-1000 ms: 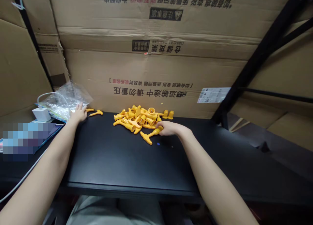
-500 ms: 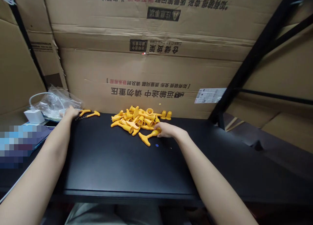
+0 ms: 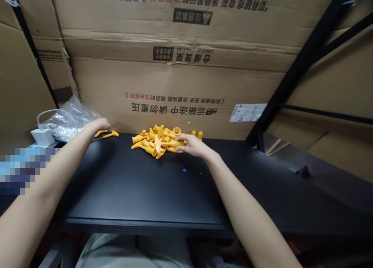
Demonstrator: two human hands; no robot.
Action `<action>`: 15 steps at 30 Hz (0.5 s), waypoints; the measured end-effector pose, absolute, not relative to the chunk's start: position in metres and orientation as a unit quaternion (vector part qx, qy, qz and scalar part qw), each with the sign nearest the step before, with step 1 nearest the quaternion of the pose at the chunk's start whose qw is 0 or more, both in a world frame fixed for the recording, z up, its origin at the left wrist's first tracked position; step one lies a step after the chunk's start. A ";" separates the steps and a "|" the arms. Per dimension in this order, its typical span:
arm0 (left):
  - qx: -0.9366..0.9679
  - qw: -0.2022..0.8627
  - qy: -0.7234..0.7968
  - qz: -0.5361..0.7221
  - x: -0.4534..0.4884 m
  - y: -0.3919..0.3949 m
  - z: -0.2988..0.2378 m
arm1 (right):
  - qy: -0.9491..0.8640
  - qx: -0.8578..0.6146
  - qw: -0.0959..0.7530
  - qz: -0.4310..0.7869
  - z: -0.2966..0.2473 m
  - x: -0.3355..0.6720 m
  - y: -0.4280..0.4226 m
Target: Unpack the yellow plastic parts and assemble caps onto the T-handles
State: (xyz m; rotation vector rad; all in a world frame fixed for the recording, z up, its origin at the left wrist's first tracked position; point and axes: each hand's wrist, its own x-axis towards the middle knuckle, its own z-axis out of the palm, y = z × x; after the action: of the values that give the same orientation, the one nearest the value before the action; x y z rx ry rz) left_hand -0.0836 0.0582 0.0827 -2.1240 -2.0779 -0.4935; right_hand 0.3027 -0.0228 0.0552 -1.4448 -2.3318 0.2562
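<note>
yellow pile: partly hidden by right hand | label: print too small | pixelated item: cut off left

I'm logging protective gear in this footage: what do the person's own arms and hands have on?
Left hand and right hand show no gloves. Left forearm and right forearm show no sleeves, watch or bracelet. Rings: too small to tell.

The pieces mid-frame are orange-yellow, the tabletop below black, the upper cardboard brown, printed black and red.
</note>
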 end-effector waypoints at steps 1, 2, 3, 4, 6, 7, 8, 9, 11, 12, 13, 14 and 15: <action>-0.718 0.034 -0.683 -0.130 -0.067 0.046 0.089 | -0.829 -0.508 0.225 0.069 0.053 0.298 -0.023; -0.747 0.019 -0.654 -0.121 -0.048 0.031 0.095 | -0.826 -0.501 0.253 0.041 0.051 0.292 -0.023; -0.777 0.013 -0.617 -0.127 -0.029 0.014 0.099 | -0.824 -0.495 0.274 0.010 0.049 0.286 -0.024; -0.803 0.015 -0.581 -0.131 -0.010 -0.004 0.101 | -0.822 -0.490 0.289 -0.021 0.047 0.281 -0.025; -0.822 0.050 -0.554 -0.120 0.024 -0.038 0.101 | -0.822 -0.474 0.309 -0.070 0.045 0.270 -0.030; -0.820 0.073 -0.557 -0.112 0.036 -0.051 0.098 | -0.824 -0.461 0.318 -0.088 0.044 0.266 -0.033; -0.811 0.093 -0.568 -0.107 0.046 -0.061 0.094 | -0.827 -0.446 0.327 -0.103 0.044 0.263 -0.035; -0.802 0.106 -0.578 -0.109 0.052 -0.068 0.090 | -0.829 -0.433 0.334 -0.117 0.044 0.260 -0.037; -0.781 0.122 -0.599 -0.127 0.056 -0.073 0.078 | -0.831 -0.416 0.340 -0.146 0.042 0.256 -0.040; -0.774 0.125 -0.604 -0.141 0.054 -0.072 0.072 | -0.830 -0.412 0.339 -0.160 0.041 0.254 -0.041; -0.772 0.124 -0.603 -0.155 0.052 -0.071 0.066 | -0.830 -0.410 0.335 -0.175 0.039 0.253 -0.040; -0.774 0.122 -0.599 -0.166 0.049 -0.069 0.060 | -0.829 -0.408 0.330 -0.191 0.038 0.251 -0.040; -0.777 0.118 -0.593 -0.175 0.046 -0.067 0.056 | -0.829 -0.406 0.324 -0.206 0.036 0.249 -0.039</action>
State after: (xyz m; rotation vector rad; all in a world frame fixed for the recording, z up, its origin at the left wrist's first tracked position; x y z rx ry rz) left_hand 0.0459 -0.0666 0.0557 -2.2730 -1.7345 -0.5121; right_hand 0.2493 -0.0391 0.0359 -1.0639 -2.1752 -0.5390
